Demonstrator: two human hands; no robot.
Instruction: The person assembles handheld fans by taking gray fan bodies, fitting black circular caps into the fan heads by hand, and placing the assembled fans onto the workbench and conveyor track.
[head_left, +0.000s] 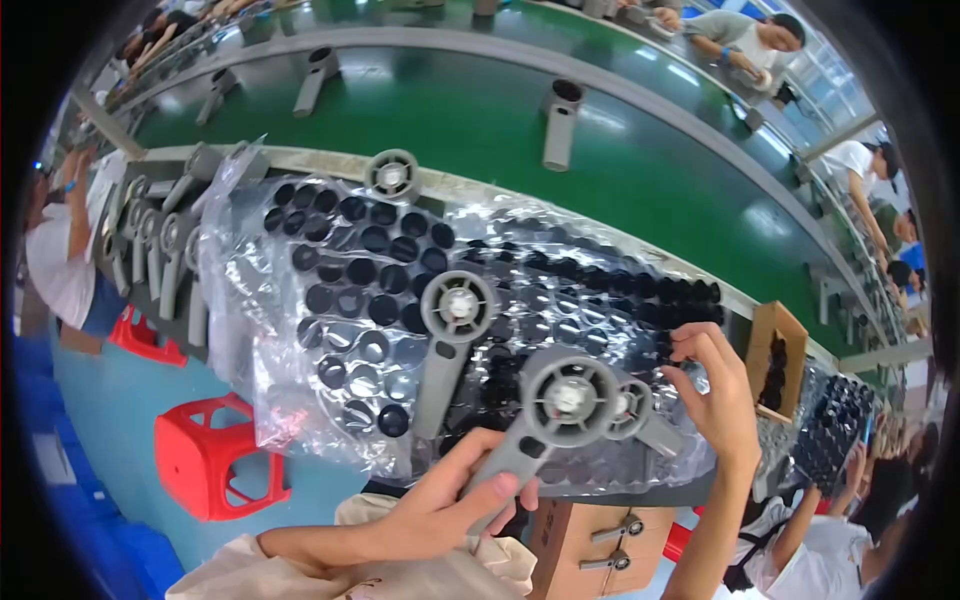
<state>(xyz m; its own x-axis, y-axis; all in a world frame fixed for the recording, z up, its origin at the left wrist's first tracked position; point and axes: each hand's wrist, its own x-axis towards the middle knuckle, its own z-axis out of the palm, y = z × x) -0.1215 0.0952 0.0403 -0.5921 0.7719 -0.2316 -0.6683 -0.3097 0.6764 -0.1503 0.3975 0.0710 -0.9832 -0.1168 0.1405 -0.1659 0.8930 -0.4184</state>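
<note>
My left hand (470, 495) is wrapped round the handle of a grey hair dryer body (570, 398), its round end with a spoked fan facing up. Beyond the tray's right part, my right hand (712, 385) has thumb and forefinger curved about a small black round cap (664, 348), partly hidden by the fingers. Many such caps stand in rows in a clear plastic tray (400, 340) covered with loose film. Another grey dryer body (455, 310) lies on the tray, left of the held one. A third, smaller-looking dryer body (640, 410) lies just right of it, partly covered.
A green conveyor belt (430, 100) carrying several dryer bodies runs beyond the bench. More bodies (165, 240) stand at the left. A cardboard box (775, 360) of black parts is at the right. Red stools (215, 455) stand below left. Co-workers (750, 50) sit around the line.
</note>
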